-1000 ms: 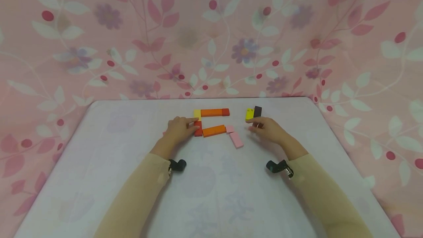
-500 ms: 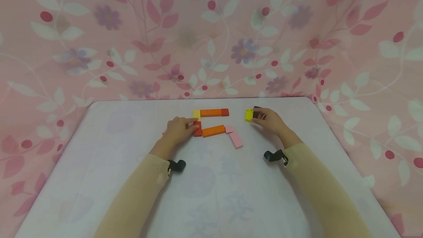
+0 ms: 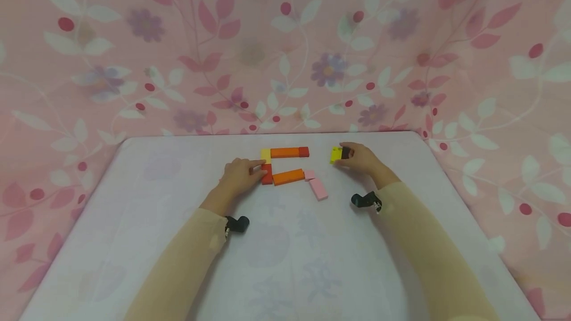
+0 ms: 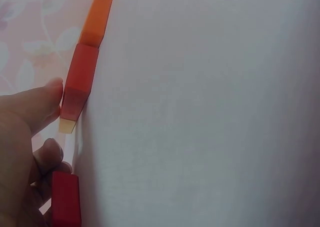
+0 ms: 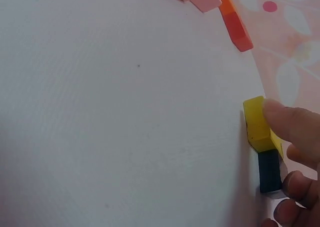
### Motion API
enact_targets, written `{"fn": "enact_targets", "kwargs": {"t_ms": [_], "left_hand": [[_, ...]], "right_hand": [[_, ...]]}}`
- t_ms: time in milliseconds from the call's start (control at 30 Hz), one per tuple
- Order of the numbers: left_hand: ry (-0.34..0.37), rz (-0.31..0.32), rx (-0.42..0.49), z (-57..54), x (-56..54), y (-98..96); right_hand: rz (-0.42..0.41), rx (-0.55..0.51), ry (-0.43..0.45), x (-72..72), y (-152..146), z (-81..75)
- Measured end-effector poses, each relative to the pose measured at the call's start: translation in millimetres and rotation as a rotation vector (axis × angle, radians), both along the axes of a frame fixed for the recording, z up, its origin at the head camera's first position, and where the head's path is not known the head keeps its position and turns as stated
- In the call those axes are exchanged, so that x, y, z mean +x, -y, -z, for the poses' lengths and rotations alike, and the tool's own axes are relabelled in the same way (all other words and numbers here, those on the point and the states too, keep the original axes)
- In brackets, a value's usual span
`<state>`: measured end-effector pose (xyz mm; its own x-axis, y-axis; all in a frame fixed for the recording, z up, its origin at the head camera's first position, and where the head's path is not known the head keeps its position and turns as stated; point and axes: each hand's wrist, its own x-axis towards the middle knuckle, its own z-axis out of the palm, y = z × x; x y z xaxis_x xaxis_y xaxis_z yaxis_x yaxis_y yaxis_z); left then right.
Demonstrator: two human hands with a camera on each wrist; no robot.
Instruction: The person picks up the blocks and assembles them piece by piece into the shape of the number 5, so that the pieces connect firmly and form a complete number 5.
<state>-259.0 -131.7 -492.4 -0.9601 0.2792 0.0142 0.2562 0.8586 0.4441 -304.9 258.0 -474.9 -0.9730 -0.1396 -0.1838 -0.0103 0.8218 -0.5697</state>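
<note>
My left hand (image 3: 241, 177) rests beside the joined row of blocks, its index finger at the pale yellow block (image 3: 265, 153) and its thumb at the red block (image 3: 267, 175). In the left wrist view the thumb touches the side of that red block (image 4: 82, 72), while the other fingers bend loosely near a separate darker red block (image 4: 66, 199). At the back right, my right hand (image 3: 362, 158) pinches a bright yellow block (image 3: 336, 154) and a black block (image 3: 345, 153) standing side by side. The right wrist view has the thumb on the yellow block (image 5: 257, 122) and fingertips around the black one (image 5: 270, 172).
An orange block (image 3: 285, 152) with a small red block (image 3: 304, 151) at its end runs along the back. Closer in lie another orange block (image 3: 289, 177), a small pink block (image 3: 310, 175) and a slanting longer pink block (image 3: 318, 189). The white table (image 3: 285, 261) ends at a flowered cloth.
My right hand has moved forward and left, from just in front of the yellow and black blocks to fingers around them. The left hand stays in place.
</note>
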Motion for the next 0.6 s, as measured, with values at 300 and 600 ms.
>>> {"fn": "enact_targets", "kwargs": {"t_ms": [300, 600], "left_hand": [[-0.016, 0.012, 0.011, -0.3, -1.0, -0.3], [0.022, -0.014, 0.018, -1.5, 0.5, 0.2]], "right_hand": [[-0.001, 0.039, 0.022, -2.0, 1.6, -0.2], [0.000, 0.064, 0.027, 6.6, 6.3, 2.9]]}}
